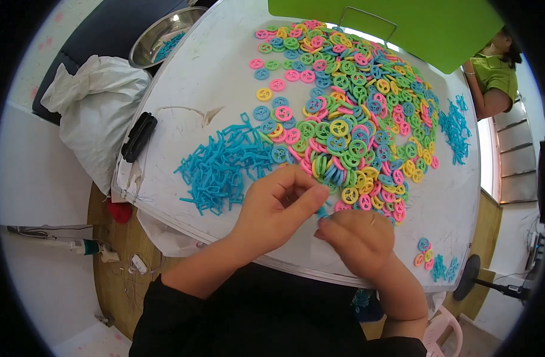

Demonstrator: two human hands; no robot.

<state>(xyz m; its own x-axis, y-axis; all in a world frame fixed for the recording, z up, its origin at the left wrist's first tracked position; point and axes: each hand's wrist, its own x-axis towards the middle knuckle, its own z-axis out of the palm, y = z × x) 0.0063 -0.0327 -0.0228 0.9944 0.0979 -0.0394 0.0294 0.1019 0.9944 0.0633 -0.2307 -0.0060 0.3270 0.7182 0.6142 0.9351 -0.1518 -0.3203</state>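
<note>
My left hand (278,205) and my right hand (361,241) meet over the table's near side, their fingertips pinched together. Between them shows a bit of a small blue plastic piece (323,210), mostly hidden by the fingers. A pile of thin blue plastic link-like pieces (228,163) lies just left of my left hand. Beyond both hands spreads a large heap of small spoked plastic wheels (361,128) in pink, yellow, green and blue, its near edge close to my fingers. A ring is on one finger of my right hand.
The white table (225,77) also carries a black case (140,137), a second blue pile (455,130) and a small mixed group (427,254) at right. A steel bowl (165,37) and white sack (103,113) stand left. A green panel (397,27) and another person (492,80) are beyond.
</note>
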